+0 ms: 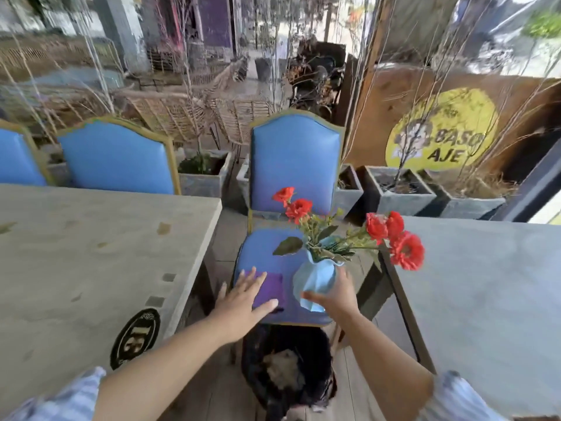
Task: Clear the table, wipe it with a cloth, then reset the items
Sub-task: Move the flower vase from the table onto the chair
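A light blue vase point(314, 279) with red flowers point(394, 238) is tilted over the seat of a blue chair point(294, 165). My right hand point(337, 296) grips the vase from its lower right side. A folded purple cloth point(271, 288) lies on the chair seat to the left of the vase. My left hand point(239, 302) hovers over the cloth's left edge with its fingers spread, holding nothing. A grey table point(485, 284) stands to the right of the chair and a pale wooden table point(91, 253) to the left.
A black-lined bin point(288, 369) with rubbish in it stands on the floor in front of the chair, between my arms. Two more blue chairs point(115, 156) stand behind the left table. Concrete planters point(397, 192) line the far side.
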